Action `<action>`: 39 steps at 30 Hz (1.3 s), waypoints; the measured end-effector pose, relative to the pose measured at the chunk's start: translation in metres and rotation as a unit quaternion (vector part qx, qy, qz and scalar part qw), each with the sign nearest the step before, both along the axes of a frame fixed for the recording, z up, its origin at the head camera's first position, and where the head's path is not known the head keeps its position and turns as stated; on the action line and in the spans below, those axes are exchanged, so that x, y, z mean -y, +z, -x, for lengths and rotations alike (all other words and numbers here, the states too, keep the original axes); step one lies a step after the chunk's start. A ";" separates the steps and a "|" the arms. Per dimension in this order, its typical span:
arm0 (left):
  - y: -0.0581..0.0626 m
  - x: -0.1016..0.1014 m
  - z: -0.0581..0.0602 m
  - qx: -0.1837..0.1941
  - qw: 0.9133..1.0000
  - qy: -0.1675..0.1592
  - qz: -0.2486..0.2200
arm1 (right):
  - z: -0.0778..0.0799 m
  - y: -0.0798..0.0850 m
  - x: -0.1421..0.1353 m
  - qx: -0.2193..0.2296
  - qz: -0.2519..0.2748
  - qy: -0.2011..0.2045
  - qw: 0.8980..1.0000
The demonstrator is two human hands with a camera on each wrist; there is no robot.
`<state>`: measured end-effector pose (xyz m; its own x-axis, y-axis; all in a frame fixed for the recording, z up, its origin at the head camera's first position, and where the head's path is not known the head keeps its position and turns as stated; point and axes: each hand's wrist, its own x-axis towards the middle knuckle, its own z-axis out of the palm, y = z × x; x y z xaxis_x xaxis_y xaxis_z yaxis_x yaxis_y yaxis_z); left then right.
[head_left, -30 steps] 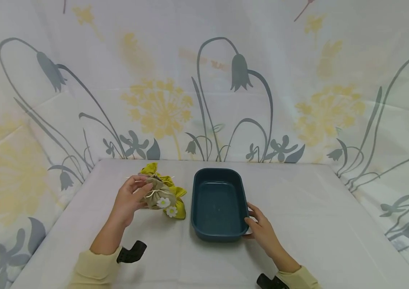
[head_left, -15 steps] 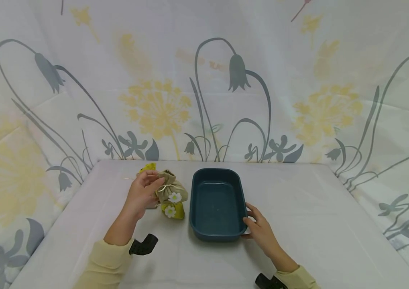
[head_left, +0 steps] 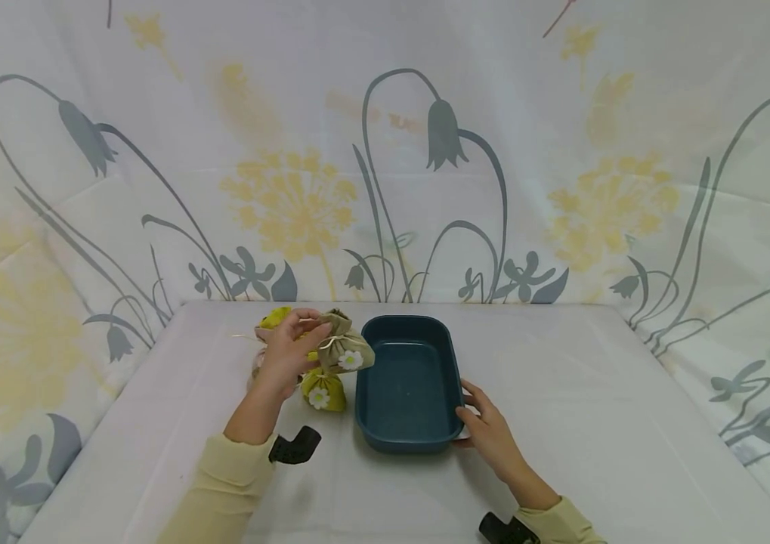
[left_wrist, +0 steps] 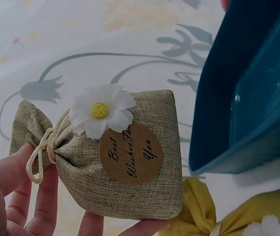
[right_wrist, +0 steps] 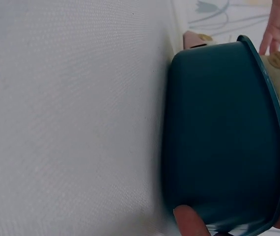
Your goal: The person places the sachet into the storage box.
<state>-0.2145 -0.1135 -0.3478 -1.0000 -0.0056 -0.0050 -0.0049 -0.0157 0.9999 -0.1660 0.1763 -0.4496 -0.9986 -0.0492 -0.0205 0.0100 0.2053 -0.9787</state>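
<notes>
A beige drawstring pouch point(left_wrist: 125, 182) with a white flower and a round "Best Wishes For You" sticker hangs by its gathered neck from my left hand point(head_left: 286, 351). Thumb and fingers pinch it there, and it is raised beside the left rim of a dark teal bin point(head_left: 408, 393). My right hand point(head_left: 490, 434) grips the bin's near right corner, thumb at the rim and fingers against the outer wall. Below the held pouch, a yellow-green pouch point(head_left: 325, 391) with a white flower lies on the table. More pouches sit behind my left hand, partly hidden by it.
A white cloth covers the table point(head_left: 561, 408). At its back edge hangs a flower-printed curtain point(head_left: 398, 189). Another yellow pouch point(head_left: 274, 316) shows past my left fingers. A black wrist mount point(head_left: 295, 446) is strapped at my left sleeve.
My left hand has lifted the beige pouch off the pile and carried it right to the bin's left rim. The right hand still holds the bin in place.
</notes>
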 end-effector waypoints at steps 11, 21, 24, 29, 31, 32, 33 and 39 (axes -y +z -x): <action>-0.001 -0.020 0.015 -0.008 1.000 -0.018 -0.001 | -0.001 0.002 0.001 0.002 -0.004 -0.001 1.000; 0.001 -0.039 0.025 -0.026 0.999 -0.022 0.012 | -0.001 0.001 0.001 -0.005 -0.002 -0.002 1.000; 0.001 -0.045 0.027 -0.031 0.999 -0.023 0.013 | -0.001 0.001 0.001 -0.003 -0.003 -0.002 1.000; 0.001 -0.054 0.034 -0.028 0.999 -0.026 0.008 | -0.001 0.002 0.001 -0.002 -0.002 -0.003 1.000; 0.001 -0.059 0.037 -0.026 0.999 -0.025 0.008 | 0.000 0.001 0.001 -0.004 0.000 -0.003 1.000; 0.001 -0.061 0.038 -0.025 0.999 -0.025 0.008 | 0.000 0.001 0.001 -0.004 0.001 -0.003 1.000; 0.000 -0.064 0.040 -0.026 0.999 -0.025 0.011 | 0.000 0.001 0.001 -0.004 0.001 -0.002 1.000; -0.005 -0.078 0.048 -0.033 0.999 -0.024 0.022 | 0.000 -0.002 0.000 -0.003 0.002 0.000 1.000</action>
<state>-0.2623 -0.0351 -0.3531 -0.9972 0.0444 0.0605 0.0617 0.0262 0.9977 -0.1661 0.1766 -0.4514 -0.9987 -0.0493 -0.0148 0.0046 0.2013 -0.9795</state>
